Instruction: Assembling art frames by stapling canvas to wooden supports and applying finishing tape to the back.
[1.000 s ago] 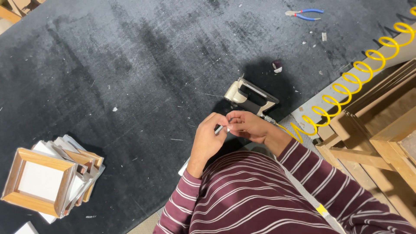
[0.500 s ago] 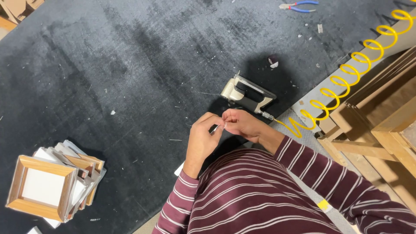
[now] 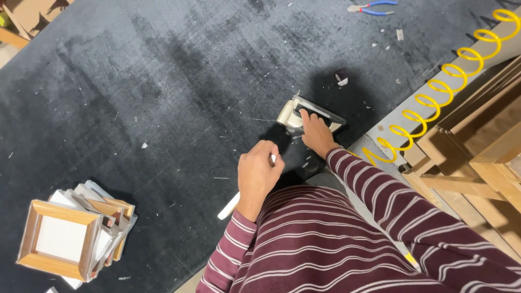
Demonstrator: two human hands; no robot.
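Since the earlier frames the two hands have parted: the right hand (image 3: 316, 137) has left the left one and reached forward onto the staple gun (image 3: 308, 115), while the left hand (image 3: 259, 172) has drawn back a little toward the body.

The dark counter (image 3: 163, 81) is littered with pale scraps and flecks. Blue-handled pliers (image 3: 373, 7) lie at the far edge, well apart from the hands. A yellow coiled hose (image 3: 445, 81) runs along the right edge of the counter down toward the staple gun, beside stacked wooden frame strips (image 3: 477, 152). At the near left sits a pile of small wooden picture frames (image 3: 73, 236), far from both hands. A small dark scrap with a pale bit (image 3: 341, 78) lies just beyond the staple gun. Nothing lies between the hands and the tool.

The right hand rests on the staple gun's rear, its fingers (image 3: 306, 120) stretched along the handle, touching it; whether they wrap around it cannot be told. The left hand is curled closed, its fingers (image 3: 267, 157) pinching a small pale piece (image 3: 273, 158) that just shows at the knuckles. A white strip (image 3: 229, 206) shows beneath the left wrist, on the counter's near edge.
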